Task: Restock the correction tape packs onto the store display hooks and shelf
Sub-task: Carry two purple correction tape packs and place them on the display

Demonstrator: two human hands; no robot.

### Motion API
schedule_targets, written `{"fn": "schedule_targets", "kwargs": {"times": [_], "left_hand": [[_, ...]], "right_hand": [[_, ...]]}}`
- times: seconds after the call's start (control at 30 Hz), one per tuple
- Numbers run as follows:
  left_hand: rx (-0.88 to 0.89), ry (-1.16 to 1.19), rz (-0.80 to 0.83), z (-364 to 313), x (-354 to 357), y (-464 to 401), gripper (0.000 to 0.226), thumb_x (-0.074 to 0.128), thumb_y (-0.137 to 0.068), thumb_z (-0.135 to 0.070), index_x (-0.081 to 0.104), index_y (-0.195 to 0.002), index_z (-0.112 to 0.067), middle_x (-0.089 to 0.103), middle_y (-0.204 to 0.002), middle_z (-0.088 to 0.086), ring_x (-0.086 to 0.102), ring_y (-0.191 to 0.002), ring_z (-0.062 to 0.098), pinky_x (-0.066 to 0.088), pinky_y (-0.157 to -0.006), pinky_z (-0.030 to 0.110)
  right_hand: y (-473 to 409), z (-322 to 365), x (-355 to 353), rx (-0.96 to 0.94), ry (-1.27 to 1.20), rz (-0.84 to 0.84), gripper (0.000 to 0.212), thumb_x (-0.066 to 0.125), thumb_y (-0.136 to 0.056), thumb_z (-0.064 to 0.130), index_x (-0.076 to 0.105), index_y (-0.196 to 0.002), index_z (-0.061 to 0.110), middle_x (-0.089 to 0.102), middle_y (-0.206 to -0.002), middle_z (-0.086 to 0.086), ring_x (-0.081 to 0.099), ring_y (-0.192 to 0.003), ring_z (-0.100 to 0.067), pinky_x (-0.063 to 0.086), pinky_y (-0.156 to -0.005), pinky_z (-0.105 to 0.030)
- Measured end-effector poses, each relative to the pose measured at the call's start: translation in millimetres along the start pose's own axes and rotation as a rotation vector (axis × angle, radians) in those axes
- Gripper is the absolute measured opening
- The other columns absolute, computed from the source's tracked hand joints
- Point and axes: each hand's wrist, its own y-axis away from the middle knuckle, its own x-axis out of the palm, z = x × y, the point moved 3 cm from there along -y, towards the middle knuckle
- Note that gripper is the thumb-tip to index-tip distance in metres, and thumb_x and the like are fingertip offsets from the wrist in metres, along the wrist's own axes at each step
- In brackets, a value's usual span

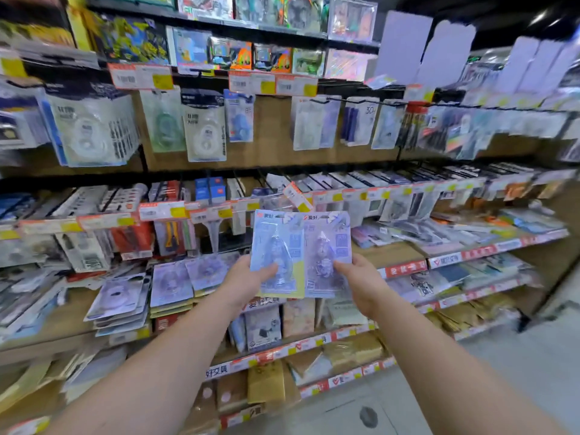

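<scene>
Crowded shelves (392, 252) fill the view while the left hand (248, 282) and right hand (361, 282) each pinch a pack (277, 246), centre, twelve o'clock of the wrists; thumb-only grips could let one slip.

Motion blur smears most of the display; the price tags (140, 76) along the rails cannot be read. My left hand (248, 282) hides the lower left corner of the blue pack (277, 246), and my right hand (361, 285) hides the lower right corner of the purple pack (326, 249). Small print on both is illegible. Both my forearms are cut off by the bottom edge.
</scene>
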Motion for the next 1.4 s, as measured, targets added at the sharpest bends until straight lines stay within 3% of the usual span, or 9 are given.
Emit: {"fn": "schedule_targets", "kwargs": {"times": [0.07,0.17,0.27,0.37,0.63,0.83,0.93,1.1,1.4], "left_hand": [[0.028,-0.031,0.044,-14,28,-9,0.018,0.066,-0.093,-0.028,0.063,-0.109,-0.020,0.069,-0.101,-0.004,0.063,-0.087,0.009,0.046,-0.072,0.026],[0.027,-0.055,0.099,-26,72,-27,0.030,0.066,-0.093,-0.033,0.062,-0.119,-0.018,0.069,-0.111,-0.001,0.064,-0.091,0.008,0.046,-0.071,0.025],[-0.005,-0.021,0.145,-36,122,-44,0.034,0.065,-0.094,-0.029,0.062,-0.124,-0.012,0.069,-0.110,0.000,0.063,-0.089,0.009,0.045,-0.074,0.027],[-0.042,0.047,0.174,-50,171,-52,0.016,0.061,-0.096,-0.021,0.062,-0.111,-0.014,0.065,-0.095,-0.006,0.057,-0.079,0.002,0.040,-0.077,0.026],[-0.052,0.076,0.076,-83,263,-84,0.028,0.063,-0.095,-0.026,0.062,-0.118,-0.010,0.068,-0.109,0.001,0.062,-0.083,0.007,0.047,-0.043,0.017],[0.041,0.012,0.011,-101,297,-109,0.038,0.072,-0.086,-0.042,0.064,-0.114,-0.017,0.072,-0.109,0.001,0.068,-0.095,0.017,0.052,-0.087,0.036],[0.045,0.022,0.008,-108,306,-120,0.026,0.068,-0.090,-0.036,0.061,-0.109,-0.019,0.069,-0.101,-0.003,0.064,-0.089,0.011,0.046,-0.079,0.031],[0.062,0.024,-0.030,-115,306,-149,0.034,0.068,-0.091,-0.035,0.057,-0.117,-0.016,0.067,-0.107,0.000,0.063,-0.090,0.012,0.046,-0.073,0.029],[0.082,0.054,-0.021,-130,285,-211,0.038,0.073,-0.083,-0.044,0.062,-0.112,-0.022,0.072,-0.108,-0.001,0.068,-0.099,0.021,0.054,-0.093,0.050]], "right_hand": [[-7,5,-27,-0.015,-0.009,-0.042,0.020,0.052,-0.099,0.008,0.060,-0.117,0.012,0.069,-0.092,-0.002,0.064,-0.081,-0.022,0.054,-0.082,-0.042],[-16,14,-72,-0.057,-0.004,-0.105,0.022,0.057,-0.098,0.016,0.058,-0.121,0.014,0.069,-0.102,-0.002,0.064,-0.081,-0.015,0.053,-0.069,-0.032],[-26,23,-119,-0.107,0.047,-0.134,0.026,0.064,-0.095,0.017,0.058,-0.119,0.011,0.066,-0.093,0.004,0.062,-0.076,-0.008,0.046,-0.055,-0.021],[-42,30,-166,-0.113,0.075,-0.158,0.026,0.066,-0.094,0.018,0.058,-0.118,0.011,0.066,-0.096,-0.001,0.061,-0.075,-0.009,0.043,-0.053,-0.020],[-87,53,-255,-0.130,0.104,-0.158,0.034,0.070,-0.091,0.026,0.056,-0.120,0.013,0.069,-0.111,-0.007,0.066,-0.100,-0.027,0.053,-0.089,-0.044],[-114,64,-295,-0.158,0.143,-0.161,0.032,0.070,-0.090,0.030,0.061,-0.117,0.016,0.070,-0.110,-0.003,0.068,-0.099,-0.024,0.054,-0.091,-0.047],[-130,64,-303,-0.145,0.121,-0.155,0.031,0.070,-0.089,0.032,0.061,-0.115,0.019,0.071,-0.109,-0.001,0.068,-0.099,-0.023,0.053,-0.093,-0.050],[-163,65,-299,-0.141,0.109,-0.156,0.044,0.074,-0.072,0.049,0.061,-0.109,0.027,0.072,-0.108,0.001,0.069,-0.098,-0.024,0.054,-0.091,-0.051],[-219,90,-272,-0.222,0.102,-0.110,0.028,0.067,-0.093,0.031,0.057,-0.116,0.019,0.070,-0.110,-0.003,0.068,-0.095,-0.022,0.056,-0.080,-0.041]]}}
